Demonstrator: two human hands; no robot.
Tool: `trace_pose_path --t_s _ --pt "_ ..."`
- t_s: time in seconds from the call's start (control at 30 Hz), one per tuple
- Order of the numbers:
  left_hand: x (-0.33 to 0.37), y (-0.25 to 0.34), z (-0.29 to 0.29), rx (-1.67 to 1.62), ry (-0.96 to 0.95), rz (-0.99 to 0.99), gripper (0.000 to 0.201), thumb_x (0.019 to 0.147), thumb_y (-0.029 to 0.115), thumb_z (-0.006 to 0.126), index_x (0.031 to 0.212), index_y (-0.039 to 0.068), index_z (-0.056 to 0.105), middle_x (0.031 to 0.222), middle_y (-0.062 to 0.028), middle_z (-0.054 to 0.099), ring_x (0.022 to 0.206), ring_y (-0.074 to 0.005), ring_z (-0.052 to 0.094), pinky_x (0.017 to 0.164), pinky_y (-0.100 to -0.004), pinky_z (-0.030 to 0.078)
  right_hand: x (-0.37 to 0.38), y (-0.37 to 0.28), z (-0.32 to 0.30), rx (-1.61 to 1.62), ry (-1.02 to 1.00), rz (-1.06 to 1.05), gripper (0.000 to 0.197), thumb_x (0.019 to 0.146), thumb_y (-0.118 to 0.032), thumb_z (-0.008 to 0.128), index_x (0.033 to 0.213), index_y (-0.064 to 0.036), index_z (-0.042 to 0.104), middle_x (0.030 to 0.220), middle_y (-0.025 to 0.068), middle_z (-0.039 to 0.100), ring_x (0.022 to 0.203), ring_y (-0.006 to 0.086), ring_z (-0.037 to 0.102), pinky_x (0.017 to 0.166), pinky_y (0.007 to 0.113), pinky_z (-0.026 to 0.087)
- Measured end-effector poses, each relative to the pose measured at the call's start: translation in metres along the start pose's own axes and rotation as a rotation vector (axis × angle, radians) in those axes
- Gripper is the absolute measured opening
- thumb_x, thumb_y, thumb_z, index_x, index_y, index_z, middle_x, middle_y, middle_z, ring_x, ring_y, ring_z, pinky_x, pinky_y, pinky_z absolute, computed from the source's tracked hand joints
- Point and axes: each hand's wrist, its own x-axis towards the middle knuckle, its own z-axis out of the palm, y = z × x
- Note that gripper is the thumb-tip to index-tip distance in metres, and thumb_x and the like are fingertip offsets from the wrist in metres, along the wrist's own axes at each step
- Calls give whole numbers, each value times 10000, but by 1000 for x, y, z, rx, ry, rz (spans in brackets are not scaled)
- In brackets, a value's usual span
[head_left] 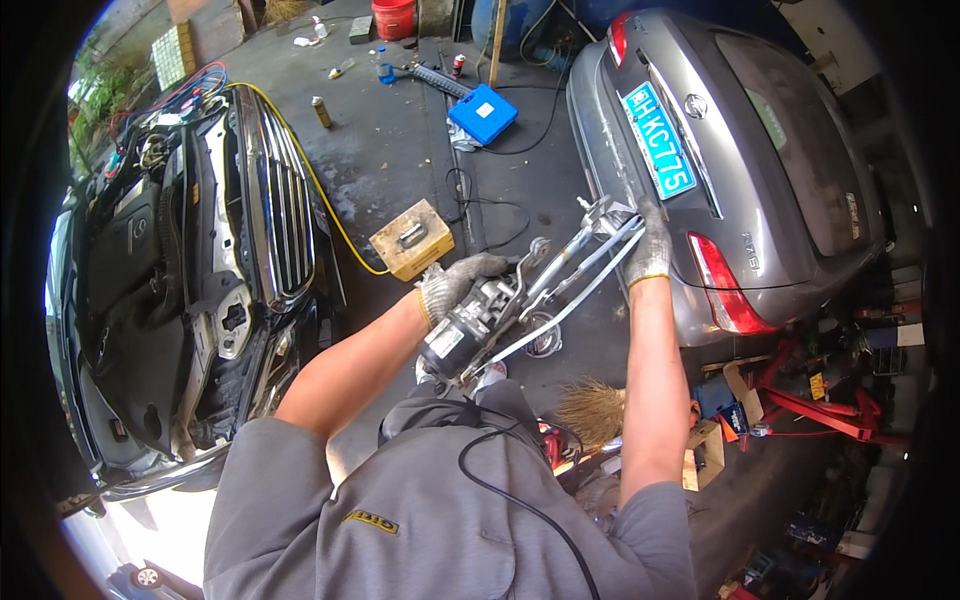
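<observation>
The left hand [455, 283] grips the motor end of a wiper linkage [530, 290], the right hand [650, 250] clasps its far end, held mid-air between two cars. It looks like carrying or inspection; the next move likely needs a steady two-handed hold.

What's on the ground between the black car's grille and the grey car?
In the head view, a yellowish box with a yellow hose sits on the floor between the grille and grey car.
</observation>
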Motion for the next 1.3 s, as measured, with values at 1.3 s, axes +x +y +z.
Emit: trace_pose_path --t_s 1.3 --pt "-17 -11 10 1055 146 316 698 848 310 813 1439 -12 629 1250 -131 705 1152 -212 681 1030 -364 551 -35 1 -11 229 -226 209 727 1091 -656 530 1305 31 633 1246 264 702 1133 395 718 1003 553 600"
